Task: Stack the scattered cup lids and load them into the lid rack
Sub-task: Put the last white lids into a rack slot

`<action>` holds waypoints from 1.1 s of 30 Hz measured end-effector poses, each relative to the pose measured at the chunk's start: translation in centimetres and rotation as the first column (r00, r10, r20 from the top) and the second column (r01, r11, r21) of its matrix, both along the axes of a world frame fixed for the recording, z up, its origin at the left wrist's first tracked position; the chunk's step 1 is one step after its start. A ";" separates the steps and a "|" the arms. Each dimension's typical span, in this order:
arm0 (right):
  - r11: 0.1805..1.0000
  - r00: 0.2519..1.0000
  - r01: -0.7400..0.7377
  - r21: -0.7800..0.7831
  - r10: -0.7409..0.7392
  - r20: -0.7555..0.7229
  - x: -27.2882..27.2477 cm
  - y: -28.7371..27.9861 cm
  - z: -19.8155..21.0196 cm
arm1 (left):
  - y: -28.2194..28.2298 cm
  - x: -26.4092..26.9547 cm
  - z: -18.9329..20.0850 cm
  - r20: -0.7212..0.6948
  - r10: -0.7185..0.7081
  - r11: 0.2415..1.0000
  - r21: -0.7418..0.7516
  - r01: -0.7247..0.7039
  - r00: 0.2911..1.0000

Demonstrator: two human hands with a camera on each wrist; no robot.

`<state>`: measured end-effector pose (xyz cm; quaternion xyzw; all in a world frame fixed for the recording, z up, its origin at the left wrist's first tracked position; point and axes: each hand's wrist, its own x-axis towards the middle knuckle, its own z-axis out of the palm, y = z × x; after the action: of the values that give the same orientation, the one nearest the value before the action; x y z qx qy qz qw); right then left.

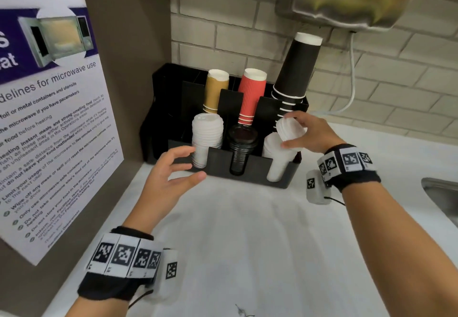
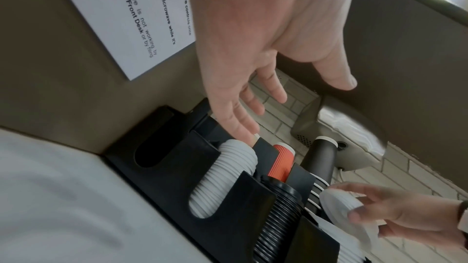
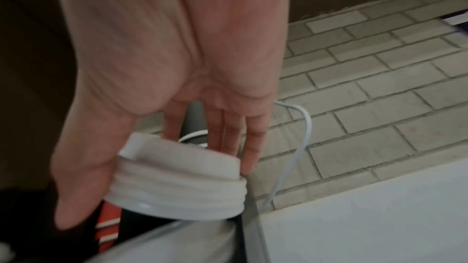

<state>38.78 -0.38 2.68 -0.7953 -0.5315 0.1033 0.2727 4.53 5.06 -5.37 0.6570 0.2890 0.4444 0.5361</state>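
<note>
Now I note: my right hand (image 1: 313, 133) has its grip closed round a short stack of white lids (image 1: 290, 129), thumb on the near rim, fingers over the far side; the right wrist view confirms this (image 3: 177, 179). The stack sits tilted, directly above the rightmost front slot of the black lid rack (image 1: 247, 171), touching or just over the white lids already there (image 1: 277, 158); I cannot tell which. Left of that grip, the middle slot holds black lids (image 1: 241, 148), the next one a tall white lid stack (image 1: 207, 138). My left hand (image 1: 171, 180) hovers with a wide grip, fingers spread and holding nothing, just in front of the rack's left end, above the white worktop (image 1: 247, 242). Behind the right grip stand paper cups: brown (image 1: 215, 91), red (image 1: 251, 93), black (image 1: 296, 69).
</note>
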 end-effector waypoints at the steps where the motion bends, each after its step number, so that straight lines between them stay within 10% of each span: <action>1: 1.000 1.000 -0.003 -0.030 0.004 0.015 0.0 0.3 -0.2 | 0.0 -0.1 -0.1 -0.007 0.002 1.000 -0.003 -0.002 1.000; 25: 0.953 0.959 0.064 -0.297 0.023 0.281 -2.8 1.9 -5.1 | 0.1 0.5 0.1 -0.079 -0.027 1.000 -0.004 0.027 0.997; 33: 0.984 0.800 0.100 -0.147 0.009 0.601 -5.0 1.4 -6.9 | 0.1 1.3 0.0 -0.073 -0.085 0.996 -0.017 0.084 0.994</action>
<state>33.81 1.05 -4.25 -0.8202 -0.5600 -0.1144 0.0240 5.79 5.15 -5.37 0.6806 0.2837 0.3949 0.5480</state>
